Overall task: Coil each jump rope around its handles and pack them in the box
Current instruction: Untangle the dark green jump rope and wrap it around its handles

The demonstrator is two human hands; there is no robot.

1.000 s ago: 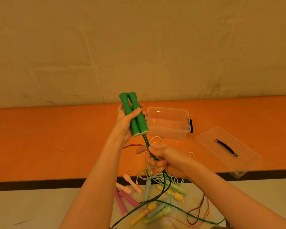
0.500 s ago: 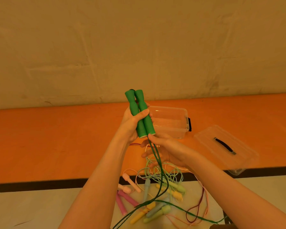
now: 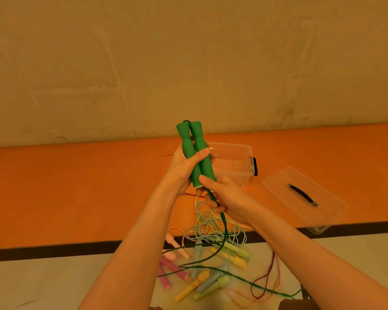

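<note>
Two handles (image 3: pixel 195 153) gripped by left hand (image 3: pixel 185 166), cord (image 3: pixel 213 198) pinched by right hand (image 3: pixel 224 198); may snag on pile (image 3: pixel 211 265) while coiling.

The right hand (image 3: pixel 224 198) has climbed the green rope (image 3: pixel 222 222): a second ago it gripped the cord low in the middle of the frame, well below the two green handles (image 3: pixel 196 155); now its thumb touches the handles' lower ends and its fingers curl round the cord right beneath them. Half a second ago those fingers were spread loose. The left hand (image 3: pixel 186 166) has shifted the handles a little right, so they now overlap the left edge of the clear box (image 3: pixel 235 162). The slack cord trailing over the pastel jump ropes (image 3: pixel 213 265) at the bottom has changed its loops.
</note>
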